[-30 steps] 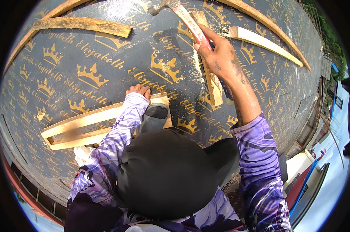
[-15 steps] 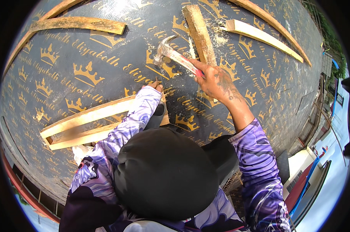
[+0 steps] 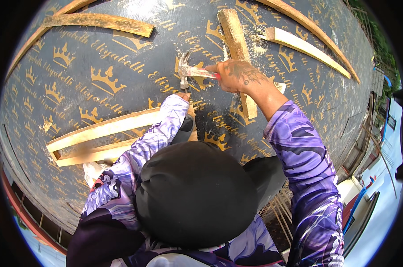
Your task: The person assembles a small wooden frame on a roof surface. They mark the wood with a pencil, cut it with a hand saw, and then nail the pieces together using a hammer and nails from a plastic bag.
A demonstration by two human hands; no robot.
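My right hand [image 3: 242, 78] is closed round the red-and-white handle of a claw hammer [image 3: 193, 71]. Its metal head points down, with the striking face just above the fingers of my left hand [image 3: 183, 96]. Those fingers are pinched together at the far end of a long wooden frame [image 3: 107, 127]; whatever they hold is too small to make out. The frame is built of pale wood strips with a gap between them and lies to the left. Part of its right end is hidden behind my left sleeve and the black cap.
A thick wood block [image 3: 235, 38] lies beyond my right hand, with sawdust [image 3: 258, 46] around it. To its right are a pale wood strip [image 3: 306, 46] and a long curved strip [image 3: 319, 29]. More strips [image 3: 99, 23] lie far left on the dark printed panel [image 3: 135, 84].
My right hand has swung the hammer down and turned it, bringing the head from beyond my left fingers to just above them. My left hand stays at the frame's end.
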